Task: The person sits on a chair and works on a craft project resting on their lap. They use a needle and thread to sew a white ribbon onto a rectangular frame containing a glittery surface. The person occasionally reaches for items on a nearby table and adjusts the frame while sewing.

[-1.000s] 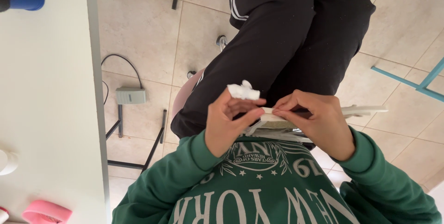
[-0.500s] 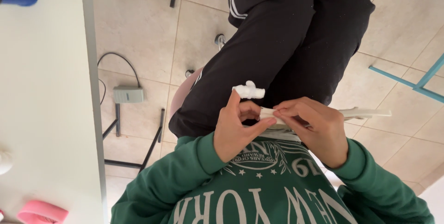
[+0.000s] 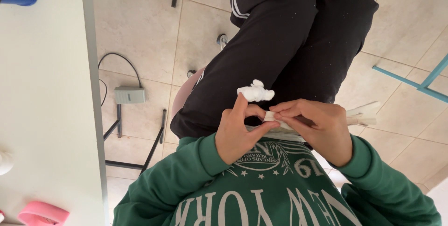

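Two hands: both were seen at the centre of the frame, close together over the lap.
Left hand (image 3: pixel 240 135): it was closed narrowly, thumb and forefinger pinching a small white wad (image 3: pixel 255 92), which stood above the fingertips.
Right hand (image 3: pixel 317 130): the fingers were pinched on the end of a pale strip (image 3: pixel 361 114), which ran out to the right.
Good handling: the strip is probably best kept tight and flat, with a light grip, so the wad is not crushed.
Surroundings: a white table (image 3: pixel 42 104) was at the left.
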